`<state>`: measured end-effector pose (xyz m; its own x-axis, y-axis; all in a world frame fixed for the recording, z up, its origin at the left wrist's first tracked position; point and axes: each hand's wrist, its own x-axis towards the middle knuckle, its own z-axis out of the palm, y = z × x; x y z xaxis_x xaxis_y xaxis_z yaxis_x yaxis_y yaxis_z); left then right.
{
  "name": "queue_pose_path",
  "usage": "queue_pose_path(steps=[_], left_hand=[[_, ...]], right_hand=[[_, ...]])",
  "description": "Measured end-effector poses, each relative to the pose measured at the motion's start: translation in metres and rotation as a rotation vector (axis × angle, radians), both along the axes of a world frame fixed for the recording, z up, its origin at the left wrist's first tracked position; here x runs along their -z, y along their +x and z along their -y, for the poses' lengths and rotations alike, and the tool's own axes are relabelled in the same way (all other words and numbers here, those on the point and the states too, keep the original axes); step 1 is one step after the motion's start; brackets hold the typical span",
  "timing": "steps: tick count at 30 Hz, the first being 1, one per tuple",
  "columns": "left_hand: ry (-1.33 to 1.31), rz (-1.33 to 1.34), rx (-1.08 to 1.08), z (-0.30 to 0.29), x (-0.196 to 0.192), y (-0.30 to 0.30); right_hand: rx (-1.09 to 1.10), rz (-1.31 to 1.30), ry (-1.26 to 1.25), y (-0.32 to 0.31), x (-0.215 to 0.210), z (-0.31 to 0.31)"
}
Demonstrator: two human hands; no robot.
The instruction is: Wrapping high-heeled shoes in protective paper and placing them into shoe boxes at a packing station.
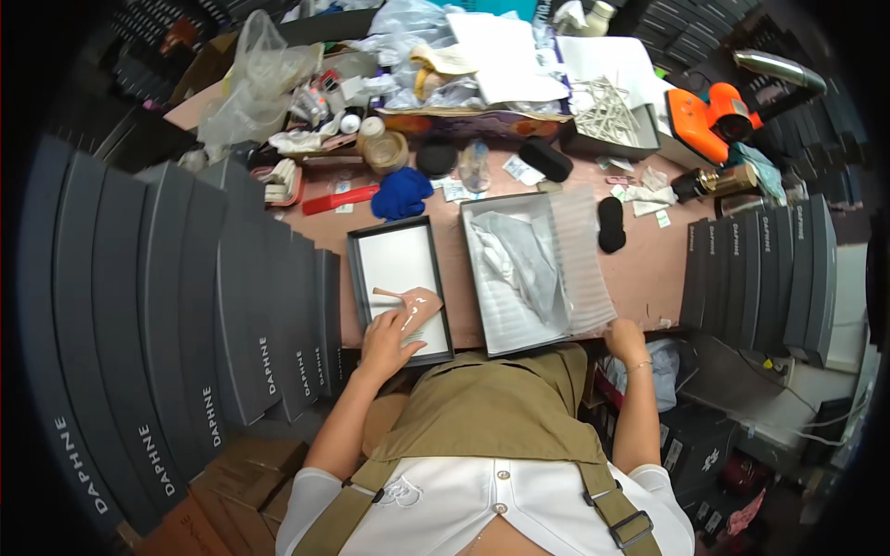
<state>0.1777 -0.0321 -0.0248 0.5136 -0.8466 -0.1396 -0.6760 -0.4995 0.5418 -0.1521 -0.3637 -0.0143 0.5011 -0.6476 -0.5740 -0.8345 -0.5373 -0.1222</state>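
Note:
A glossy nude high-heeled shoe (422,304) lies on its side in the dark box lid (394,248), which has a white inside. My left hand (385,346) has its fingers on the shoe, with the thumb resting to the right over the lid. To the right is an open shoebox (475,278), with white tissue paper (519,264) bunched inside. A translucent ribbed foam sheet (582,255) hangs over the box's right side. At that sheet's lower right corner my right hand (628,341) is closed, pinching its edge.
Stacked grey shoeboxes (241,306) wall in the left, and more shoeboxes (760,278) line the right. Behind the open box lie a blue cloth (401,194), a red tool (340,200), a clear bottle (475,167) and a black brush-like pad (611,225). An orange device (700,125) stands far right.

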Motion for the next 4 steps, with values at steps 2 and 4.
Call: queue_pose_path(steps=[2, 4], left_hand=[[0.144, 0.015, 0.071, 0.005, 0.010, 0.005], [0.338, -0.070, 0.012, 0.007, 0.015, 0.012]], right_hand=[[0.137, 0.357, -0.194, 0.014, 0.013, 0.002], [0.041, 0.732, -0.297, 0.059, 0.024, -0.001]])
